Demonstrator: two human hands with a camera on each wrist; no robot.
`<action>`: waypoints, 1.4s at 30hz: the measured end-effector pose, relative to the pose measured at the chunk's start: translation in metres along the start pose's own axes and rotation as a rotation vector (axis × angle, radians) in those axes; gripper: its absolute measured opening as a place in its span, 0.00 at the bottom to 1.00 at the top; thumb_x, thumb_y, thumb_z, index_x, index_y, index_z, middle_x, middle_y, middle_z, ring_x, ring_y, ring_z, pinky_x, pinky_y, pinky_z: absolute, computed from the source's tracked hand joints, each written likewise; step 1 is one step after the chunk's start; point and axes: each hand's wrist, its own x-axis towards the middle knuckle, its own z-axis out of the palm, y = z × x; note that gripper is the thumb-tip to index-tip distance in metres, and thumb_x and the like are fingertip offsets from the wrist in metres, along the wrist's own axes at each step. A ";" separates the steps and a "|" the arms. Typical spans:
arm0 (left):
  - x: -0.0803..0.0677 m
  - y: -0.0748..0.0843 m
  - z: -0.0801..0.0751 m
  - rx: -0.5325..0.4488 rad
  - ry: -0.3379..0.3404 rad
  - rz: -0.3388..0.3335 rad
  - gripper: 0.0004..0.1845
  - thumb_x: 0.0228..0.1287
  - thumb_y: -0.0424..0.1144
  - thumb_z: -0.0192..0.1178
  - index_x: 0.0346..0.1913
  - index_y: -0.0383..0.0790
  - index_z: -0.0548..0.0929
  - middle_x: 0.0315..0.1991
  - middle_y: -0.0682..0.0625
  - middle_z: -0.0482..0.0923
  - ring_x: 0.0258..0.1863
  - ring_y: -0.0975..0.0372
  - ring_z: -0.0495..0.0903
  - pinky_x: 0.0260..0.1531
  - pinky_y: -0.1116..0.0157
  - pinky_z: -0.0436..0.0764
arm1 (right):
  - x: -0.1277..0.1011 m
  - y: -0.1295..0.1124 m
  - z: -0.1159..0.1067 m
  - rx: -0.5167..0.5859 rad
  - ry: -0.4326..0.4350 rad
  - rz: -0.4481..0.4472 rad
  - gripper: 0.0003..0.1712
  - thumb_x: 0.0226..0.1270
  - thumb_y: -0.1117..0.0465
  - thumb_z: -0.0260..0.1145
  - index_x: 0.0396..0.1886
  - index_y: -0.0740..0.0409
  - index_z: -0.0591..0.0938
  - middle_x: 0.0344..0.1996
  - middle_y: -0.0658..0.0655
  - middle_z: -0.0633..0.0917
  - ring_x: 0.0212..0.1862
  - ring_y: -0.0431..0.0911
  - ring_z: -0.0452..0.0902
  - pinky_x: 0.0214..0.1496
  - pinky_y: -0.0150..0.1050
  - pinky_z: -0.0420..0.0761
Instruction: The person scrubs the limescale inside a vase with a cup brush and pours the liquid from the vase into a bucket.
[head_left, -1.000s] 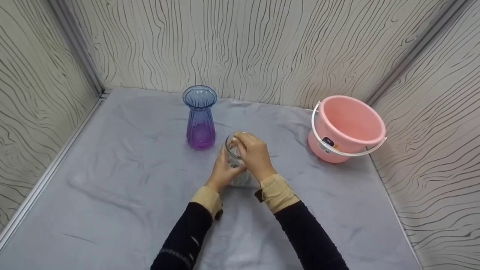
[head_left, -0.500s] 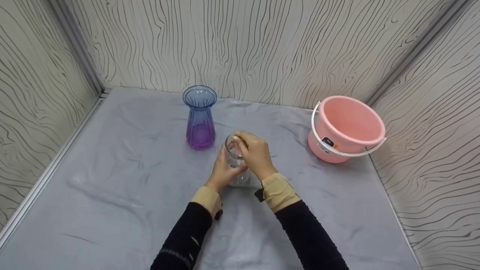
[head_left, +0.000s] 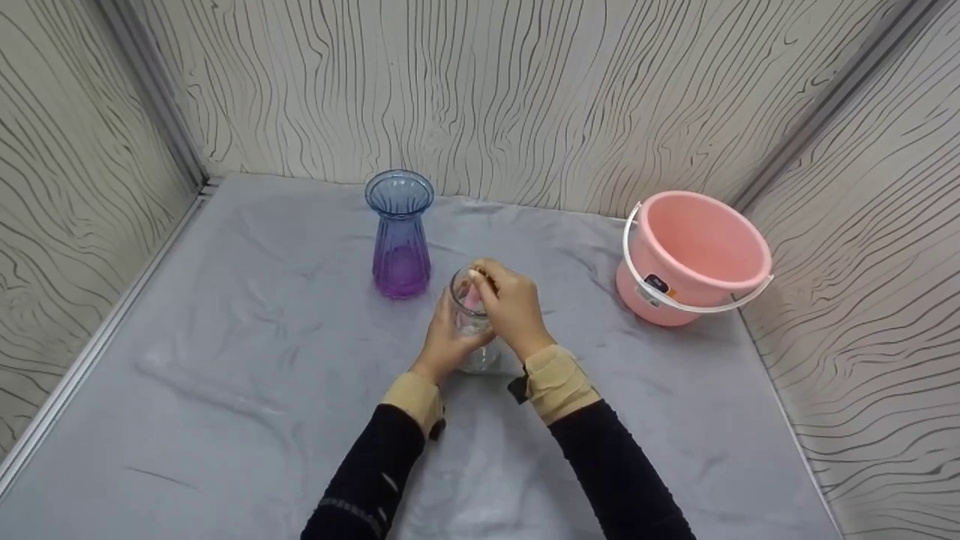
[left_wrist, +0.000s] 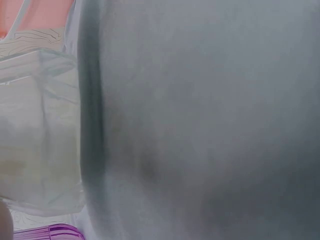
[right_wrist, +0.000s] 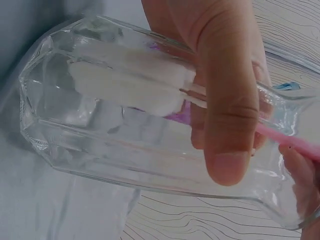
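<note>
Near the table's middle a clear glass vase is tilted, its mouth toward the far side. My left hand grips it round the body, thumb across the glass in the right wrist view. Inside the vase is a sponge bottle brush, its white head low in the body and its pink handle running up through the neck. My right hand pinches that handle at the mouth. In the left wrist view only the vase's faceted base shows, with a fingertip at the edge.
A blue-to-purple ribbed glass vase stands upright, just beyond and left of my hands. At the back right is a pink bucket with a white handle. A grey cloth covers the table, with patterned walls around it.
My right hand has edged slightly up and to the right at the vase's mouth, and more of the pink handle shows inside. My left hand and the vase stay nearly in place.
</note>
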 end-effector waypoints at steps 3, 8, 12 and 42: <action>0.000 -0.001 0.000 -0.005 -0.007 0.005 0.51 0.53 0.38 0.78 0.76 0.39 0.59 0.73 0.39 0.63 0.74 0.48 0.62 0.73 0.51 0.63 | 0.000 -0.001 0.001 -0.024 -0.024 -0.013 0.08 0.74 0.61 0.64 0.42 0.61 0.85 0.24 0.55 0.84 0.24 0.42 0.72 0.28 0.41 0.78; -0.001 0.000 0.000 -0.009 -0.005 0.003 0.51 0.52 0.38 0.78 0.77 0.40 0.60 0.73 0.40 0.65 0.73 0.48 0.64 0.71 0.50 0.66 | 0.000 -0.002 0.004 -0.052 -0.044 -0.019 0.08 0.76 0.61 0.62 0.41 0.62 0.84 0.26 0.57 0.83 0.25 0.46 0.74 0.30 0.44 0.79; 0.000 0.001 0.000 -0.005 0.012 0.011 0.51 0.50 0.36 0.79 0.76 0.40 0.61 0.71 0.40 0.68 0.72 0.48 0.66 0.70 0.49 0.67 | -0.001 -0.004 0.007 -0.081 -0.013 -0.023 0.09 0.77 0.62 0.61 0.41 0.63 0.83 0.32 0.59 0.86 0.33 0.50 0.81 0.38 0.47 0.83; -0.001 -0.001 -0.002 0.015 -0.004 0.019 0.50 0.53 0.39 0.78 0.76 0.42 0.60 0.70 0.40 0.68 0.71 0.48 0.66 0.66 0.43 0.69 | -0.005 -0.001 0.012 -0.171 0.094 -0.144 0.05 0.71 0.64 0.67 0.41 0.61 0.86 0.32 0.56 0.87 0.32 0.51 0.82 0.37 0.46 0.84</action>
